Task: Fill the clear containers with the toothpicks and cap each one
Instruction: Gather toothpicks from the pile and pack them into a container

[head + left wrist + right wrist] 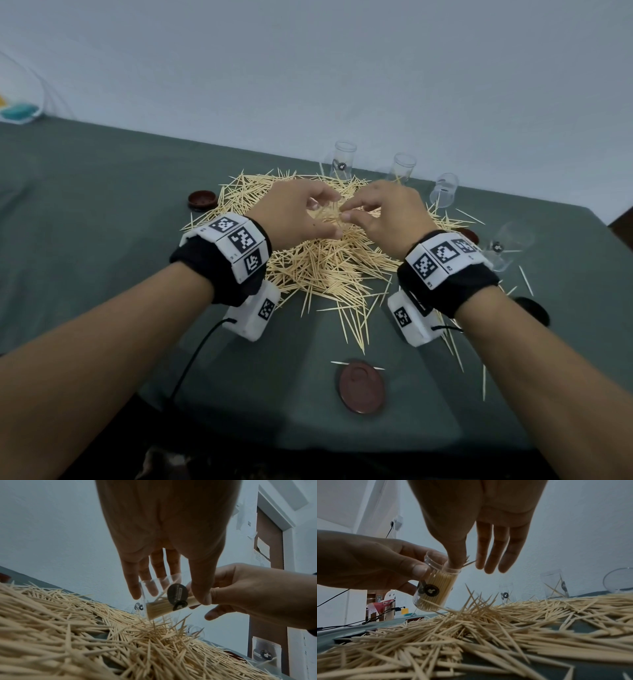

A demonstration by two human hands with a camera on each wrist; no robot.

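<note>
A big pile of wooden toothpicks [325, 263] lies on the green table [102, 222]. Just above it my left hand [322, 214] grips a clear container [435, 592] that is tilted and nearly full of toothpicks; its body also shows in the left wrist view [157, 607]. My right hand [354, 214] is at the container's mouth, thumb [454, 559] inside the rim, pinching a small bundle of toothpicks [193, 601] whose tips stick out. In the head view the hands hide the container.
Three empty clear containers [345, 159] [403, 168] [445, 190] stand behind the pile, and another [507, 246] lies at the right. Dark brown caps sit at the left [202, 199], front [362, 385] and right [532, 310]. Stray toothpicks lie scattered around.
</note>
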